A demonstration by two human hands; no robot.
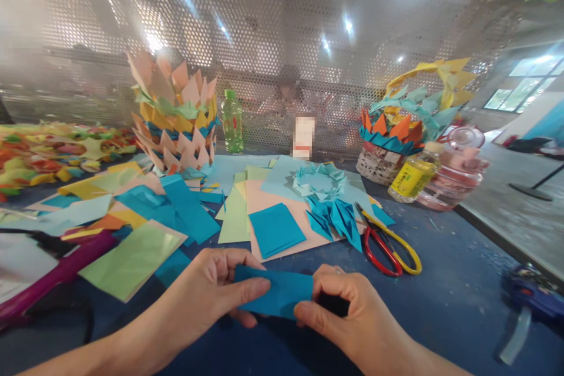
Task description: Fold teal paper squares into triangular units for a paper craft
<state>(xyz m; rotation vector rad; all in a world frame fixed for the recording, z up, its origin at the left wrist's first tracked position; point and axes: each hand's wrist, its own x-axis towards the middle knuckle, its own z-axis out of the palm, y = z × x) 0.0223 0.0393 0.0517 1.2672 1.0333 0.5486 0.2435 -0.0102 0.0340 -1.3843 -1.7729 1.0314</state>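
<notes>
Grip: left hand (pixel 220 283) and right hand (pixel 337 305) both pinch blue strip (pixel 284 292)
Just beyond: blue squares (pixel 277 230) on peach sheet (pixel 268 192)
Right: red-yellow scissors (pixel 382 236), blue glue gun (pixel 535 295)
Left: pale-green sheet (pixel 133 261)

Held paper (pixel 284 294) plain blue; scissor handles (pixel 393 254) red, yellow; glue gun (pixel 535 294) seemingly navy.
</notes>
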